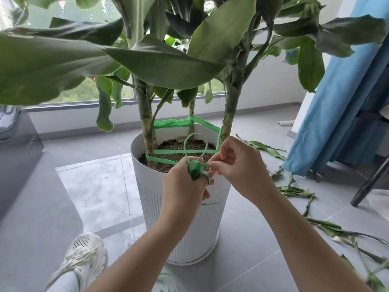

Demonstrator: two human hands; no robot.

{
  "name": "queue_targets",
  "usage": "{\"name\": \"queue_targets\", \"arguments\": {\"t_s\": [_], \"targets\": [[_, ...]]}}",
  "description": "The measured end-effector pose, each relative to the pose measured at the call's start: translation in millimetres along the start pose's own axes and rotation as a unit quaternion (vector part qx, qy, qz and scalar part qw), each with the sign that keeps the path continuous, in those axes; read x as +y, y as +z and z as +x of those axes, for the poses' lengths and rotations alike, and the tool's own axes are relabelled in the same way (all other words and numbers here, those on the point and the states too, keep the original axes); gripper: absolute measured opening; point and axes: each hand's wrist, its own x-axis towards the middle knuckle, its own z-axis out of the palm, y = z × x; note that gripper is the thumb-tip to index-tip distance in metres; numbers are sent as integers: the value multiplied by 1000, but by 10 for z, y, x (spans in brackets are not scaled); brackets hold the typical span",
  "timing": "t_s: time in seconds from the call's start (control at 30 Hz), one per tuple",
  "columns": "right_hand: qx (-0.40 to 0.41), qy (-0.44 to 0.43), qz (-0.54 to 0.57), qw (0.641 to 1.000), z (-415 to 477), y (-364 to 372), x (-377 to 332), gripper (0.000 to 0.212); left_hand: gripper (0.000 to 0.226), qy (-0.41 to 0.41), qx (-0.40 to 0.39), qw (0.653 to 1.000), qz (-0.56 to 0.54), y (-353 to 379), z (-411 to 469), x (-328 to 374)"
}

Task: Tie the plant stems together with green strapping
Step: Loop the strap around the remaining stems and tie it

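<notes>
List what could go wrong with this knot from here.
1. The open loop of green strapping could slip before it is pulled tight, since the right hand only pinches the strand.
2. The wad wound on the left hand may snag while feeding.
3. Overtightening could bend the right stem.

The grey tiled floor (63, 197) carries a white ribbed pot (202, 232), loose leaves (271, 152) and a white shoe (84, 256).
</notes>
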Motion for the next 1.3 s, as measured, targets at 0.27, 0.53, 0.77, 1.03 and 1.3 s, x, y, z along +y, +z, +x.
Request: {"name": "queue_targets", "arguments": {"t_s": [0.27,0.53,0.77,1.03,1.3], "targets": [[4,12,28,1000,-20,25,12,30,16,132,7,969,211,-179,-39,-25],[37,11,33,999,-18,72,41,29,8,177,-33,881,437,-419,-19,8],[38,8,58,998,-22,85,35,30,12,296,23,816,497,-455,-63,-101],[36,15,67,997,-16,85,52,27,3,358,-18,821,445,-462,64,-65],[44,9,68,997,-34,94,-1,35,12,399,-66,806,431,-589,256,-55]]}}
